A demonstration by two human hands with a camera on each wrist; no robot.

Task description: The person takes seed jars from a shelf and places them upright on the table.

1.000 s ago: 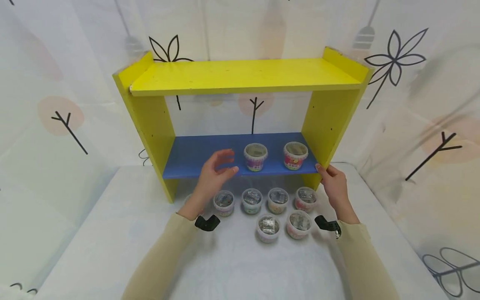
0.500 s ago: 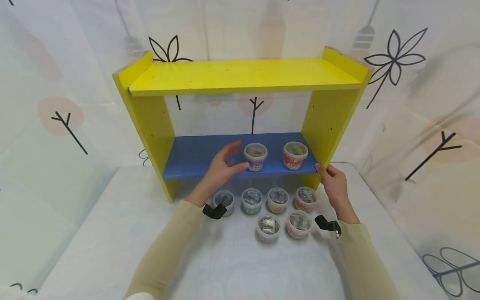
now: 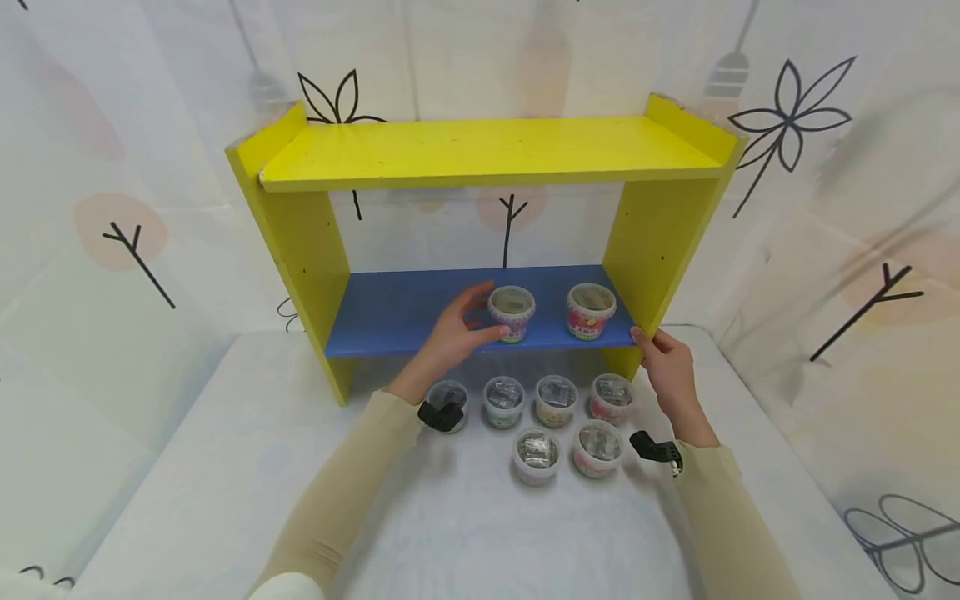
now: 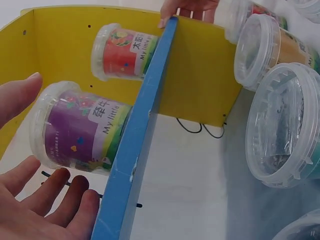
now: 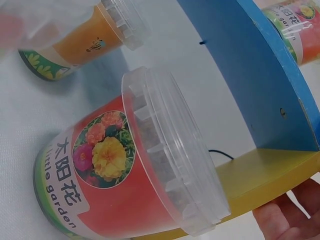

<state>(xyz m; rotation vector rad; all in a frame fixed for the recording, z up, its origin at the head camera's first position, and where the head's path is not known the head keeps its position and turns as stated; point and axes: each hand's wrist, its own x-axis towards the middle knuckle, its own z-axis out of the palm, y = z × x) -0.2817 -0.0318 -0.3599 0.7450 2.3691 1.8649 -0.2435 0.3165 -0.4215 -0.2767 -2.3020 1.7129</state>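
Note:
On the blue board (image 3: 405,308) of a yellow shelf unit (image 3: 487,150) stand two lidded plastic tubs. The purple-labelled tub (image 3: 512,314) is near the middle; the red-labelled tub (image 3: 591,312) stands to its right. My left hand (image 3: 453,335) is at the purple tub's left side, thumb in front and fingers spread behind. In the left wrist view, gaps show between the purple tub (image 4: 82,130) and the thumb and fingers of that hand (image 4: 47,205). At the right side panel's front edge, my right hand (image 3: 669,371) grips the shelf unit, thumb by the blue board's corner.
Several more lidded tubs stand on the white-covered table (image 3: 480,542), in front of and below the blue board, including a front tub (image 3: 536,457) and a pink-labelled one (image 3: 597,448). One tub (image 3: 447,395) is partly hidden by the left wrist camera.
My left hand has moved right along the blue board, up to the purple-labelled tub. My right hand and the tubs have stayed where they were.

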